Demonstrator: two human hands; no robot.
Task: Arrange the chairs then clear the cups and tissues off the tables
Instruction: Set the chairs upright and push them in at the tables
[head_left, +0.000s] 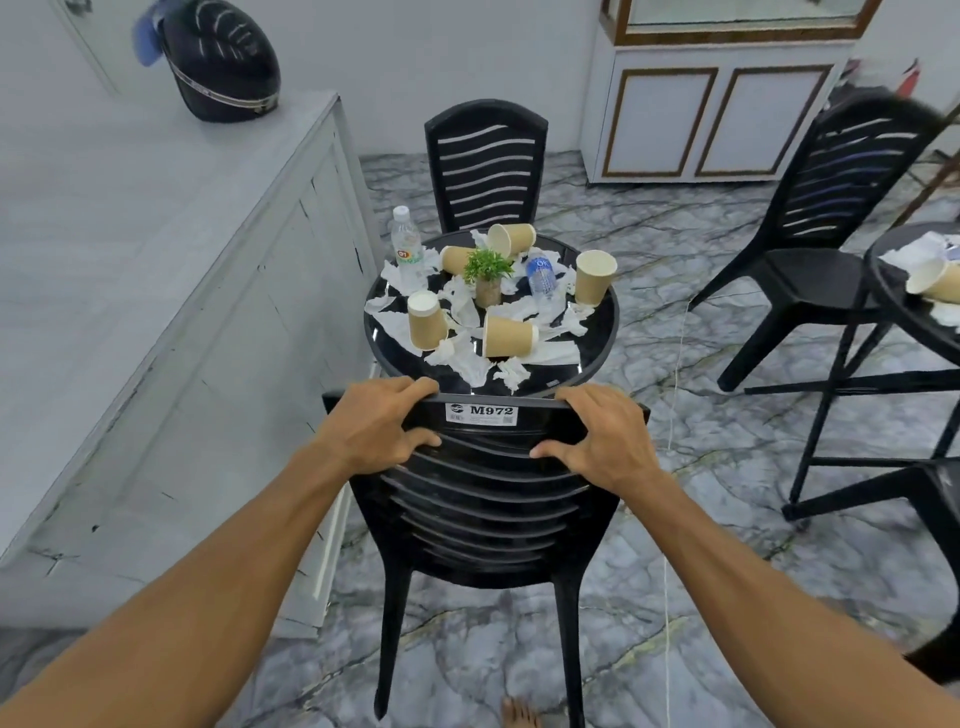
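A black plastic chair (483, 499) stands right in front of me, its back against the round black table (602, 358). My left hand (376, 428) grips the left of its top rail and my right hand (605, 439) grips the right. On the table lie several brown paper cups (506, 338), some upright and some tipped over, among crumpled white tissues (467, 364). Two water bottles (407, 249) and a small potted plant (488, 275) stand there too. A second black chair (485, 166) sits at the table's far side.
A grey counter (156, 291) with a black helmet (221, 60) runs along the left. At the right, a third black chair (826, 223) stands by another round table (893, 306) holding a tipped cup (932, 280) and tissues. A white cabinet (722, 119) stands behind. My bare foot (519, 714) shows below.
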